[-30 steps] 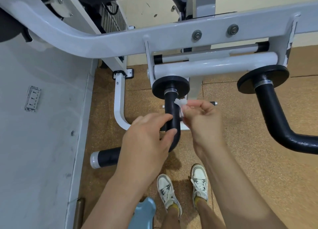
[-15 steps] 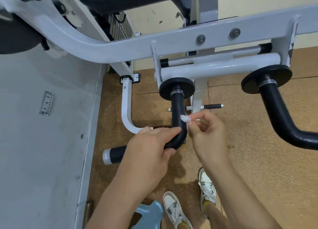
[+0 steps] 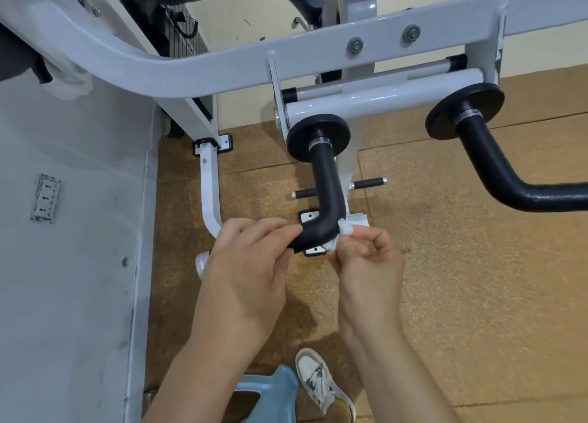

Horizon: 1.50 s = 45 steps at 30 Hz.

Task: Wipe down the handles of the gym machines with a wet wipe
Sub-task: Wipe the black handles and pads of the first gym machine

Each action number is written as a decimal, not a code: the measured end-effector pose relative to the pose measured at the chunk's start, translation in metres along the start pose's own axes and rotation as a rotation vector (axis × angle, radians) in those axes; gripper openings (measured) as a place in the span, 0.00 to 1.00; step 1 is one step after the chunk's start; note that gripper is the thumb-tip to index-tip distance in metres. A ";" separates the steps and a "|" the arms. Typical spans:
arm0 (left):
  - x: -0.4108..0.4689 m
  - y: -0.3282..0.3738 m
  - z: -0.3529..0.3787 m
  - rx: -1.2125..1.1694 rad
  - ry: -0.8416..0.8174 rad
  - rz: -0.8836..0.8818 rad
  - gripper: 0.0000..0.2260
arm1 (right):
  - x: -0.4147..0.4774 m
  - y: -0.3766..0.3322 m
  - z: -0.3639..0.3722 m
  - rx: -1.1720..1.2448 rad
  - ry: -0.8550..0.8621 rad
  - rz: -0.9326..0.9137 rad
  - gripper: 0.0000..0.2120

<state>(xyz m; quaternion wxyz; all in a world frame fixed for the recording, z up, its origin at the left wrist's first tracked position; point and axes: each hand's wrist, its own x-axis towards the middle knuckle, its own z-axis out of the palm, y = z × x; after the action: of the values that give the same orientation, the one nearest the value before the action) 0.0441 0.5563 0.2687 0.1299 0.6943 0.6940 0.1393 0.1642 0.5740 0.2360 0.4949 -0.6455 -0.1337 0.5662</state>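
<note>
Down at the elbow of the near black handle (image 3: pixel 327 184), that's the spot: right hand (image 3: pixel 366 263) pinches a small white wipe (image 3: pixel 343 234) btw thumb & fingertips, fingers curled tight, the wad pressed onto the outer corner of the bend. Just left of that, left hand (image 3: pixel 251 263) grips the handle's short lower leg, fingers wrapped over the top, thumb tucked under, so the end of the bar is hidden inside the fist. Hands nearly touching, wipe squeezed btw the right fingertips & the black surface. From the bend the handle runs up to a round black disc (image 3: pixel 318 136) w/ a silver collar, mounted under the white frame (image 3: pixel 191 69) that sweeps across the top of view. Over on the right, second handle (image 3: pixel 496 174), same black finish, own disc, well apart from both hands. Behind the near handle a thin black peg (image 3: pixel 369 182) sticks out sideways from the white post. Brown speckled floor (image 3: pixel 461 279) below; grey wall (image 3: pixel 70 295) on the left w/ a socket (image 3: pixel 45 203) on it. Bottom edge: one white shoe (image 3: pixel 321 381), and a pale blue plastic thing (image 3: pixel 273 397) just beside it, can't tell what.
</note>
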 end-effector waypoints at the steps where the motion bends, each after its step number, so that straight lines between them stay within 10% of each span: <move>1: -0.002 -0.003 0.000 -0.002 0.015 -0.002 0.13 | 0.001 0.001 0.003 0.051 0.033 0.003 0.10; 16: -0.050 -0.031 -0.011 -0.100 0.388 -0.163 0.08 | -0.061 0.028 0.035 0.272 -0.006 0.157 0.09; 25: -0.075 -0.019 0.001 -0.899 0.200 -0.764 0.08 | -0.071 0.029 0.044 0.336 -0.052 0.348 0.08; 30: -0.066 -0.012 -0.001 -1.309 0.014 -0.752 0.08 | -0.075 0.024 0.041 0.314 -0.099 0.341 0.07; 36: -0.063 -0.017 0.006 -1.615 0.196 -0.866 0.08 | -0.086 0.025 0.041 0.204 -0.245 0.358 0.06; 40: -0.055 -0.011 0.015 -1.617 0.351 -1.039 0.06 | -0.078 0.027 0.026 -0.133 -0.280 0.125 0.09; 45: -0.054 -0.008 0.015 -1.640 0.503 -1.141 0.03 | -0.067 0.023 0.019 -0.672 -0.252 -0.591 0.13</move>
<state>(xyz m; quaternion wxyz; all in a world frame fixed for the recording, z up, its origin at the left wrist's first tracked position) 0.0425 0.5024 0.2516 0.4617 -0.0901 0.6191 0.6289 0.1174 0.5235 0.2606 0.3784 -0.6303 -0.5470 0.4004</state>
